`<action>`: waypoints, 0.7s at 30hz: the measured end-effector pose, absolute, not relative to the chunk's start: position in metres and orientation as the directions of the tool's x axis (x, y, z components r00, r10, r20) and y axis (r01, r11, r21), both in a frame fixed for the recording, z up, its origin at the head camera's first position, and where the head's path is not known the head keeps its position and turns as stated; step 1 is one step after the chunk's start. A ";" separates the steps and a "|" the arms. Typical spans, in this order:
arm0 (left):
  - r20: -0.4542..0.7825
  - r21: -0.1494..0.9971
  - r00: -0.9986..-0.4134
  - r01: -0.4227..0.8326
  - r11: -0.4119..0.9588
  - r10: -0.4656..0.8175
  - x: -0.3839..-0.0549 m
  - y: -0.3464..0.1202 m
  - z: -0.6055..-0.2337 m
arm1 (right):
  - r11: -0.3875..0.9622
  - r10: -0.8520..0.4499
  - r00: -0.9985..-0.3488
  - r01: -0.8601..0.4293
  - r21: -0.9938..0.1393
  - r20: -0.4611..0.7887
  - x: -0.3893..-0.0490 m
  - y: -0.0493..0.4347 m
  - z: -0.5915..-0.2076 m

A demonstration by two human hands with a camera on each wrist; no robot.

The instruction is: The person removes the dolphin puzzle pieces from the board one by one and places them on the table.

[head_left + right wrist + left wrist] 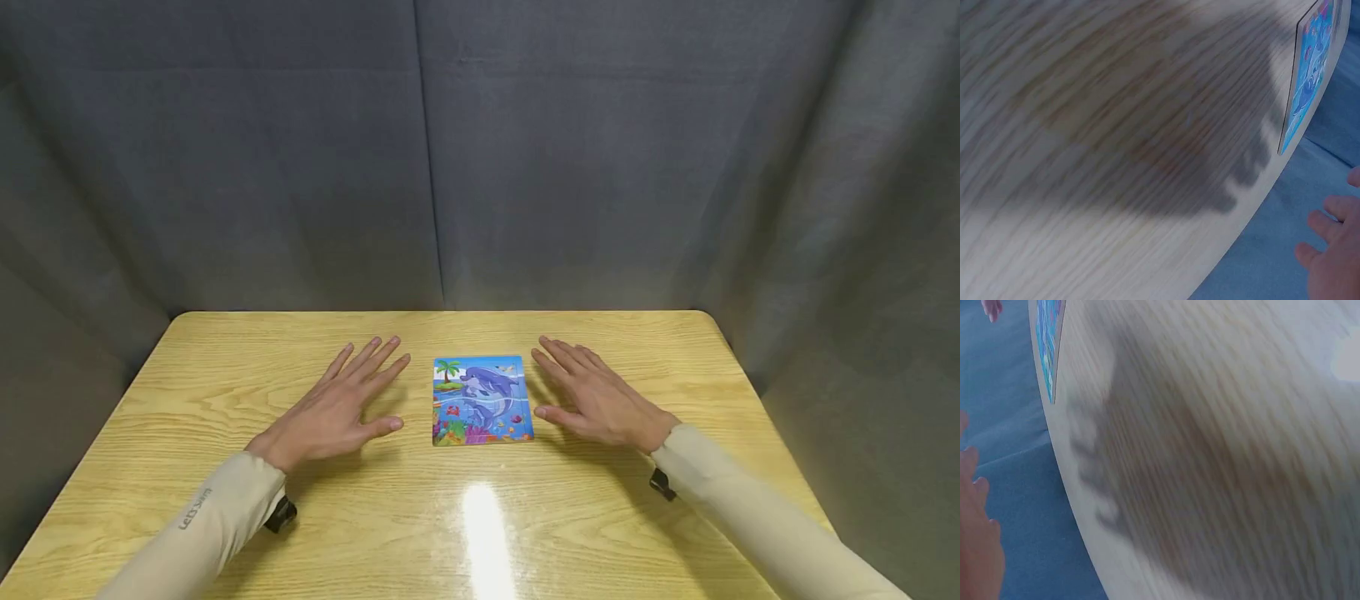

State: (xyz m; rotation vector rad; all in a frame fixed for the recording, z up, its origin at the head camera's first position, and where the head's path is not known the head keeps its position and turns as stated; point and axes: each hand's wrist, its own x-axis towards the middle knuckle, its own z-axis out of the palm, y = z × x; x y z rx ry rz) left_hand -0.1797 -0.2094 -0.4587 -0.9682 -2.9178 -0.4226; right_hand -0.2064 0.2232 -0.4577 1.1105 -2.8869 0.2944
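Observation:
A square picture puzzle [483, 401] lies flat on the wooden table, showing dolphins, a palm tree and coral. To its left my left hand [335, 410] is held above the table with its fingers spread and nothing in it. My right hand [600, 400] hovers on the other side, fingers extended, its fingertips close to the puzzle's right edge. In the left wrist view the puzzle [1051, 344] shows at the top edge, and part of the left hand [977, 544] at the left. The right wrist view has the puzzle [1311, 69] at upper right and the right hand [1335, 250] below it.
The light wooden table [360, 525] has rounded far corners and a bright glare spot near its front. Grey curtains [300, 167] hang behind it and along both sides. Both forearms wear light sleeves, with a dark wrist device [281, 515] under the left cuff.

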 end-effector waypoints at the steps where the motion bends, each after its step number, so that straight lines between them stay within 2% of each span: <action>1: 0.118 0.252 -0.807 0.588 0.769 0.579 -0.180 -0.208 -0.460 | 0.725 -0.663 -0.743 -0.669 -0.167 0.098 -0.207 0.222 -0.459; 21: 0.072 0.389 -0.854 0.500 0.774 0.515 -0.198 -0.172 -0.494 | 0.680 -0.704 -0.709 -0.691 -0.246 0.047 -0.224 0.162 -0.478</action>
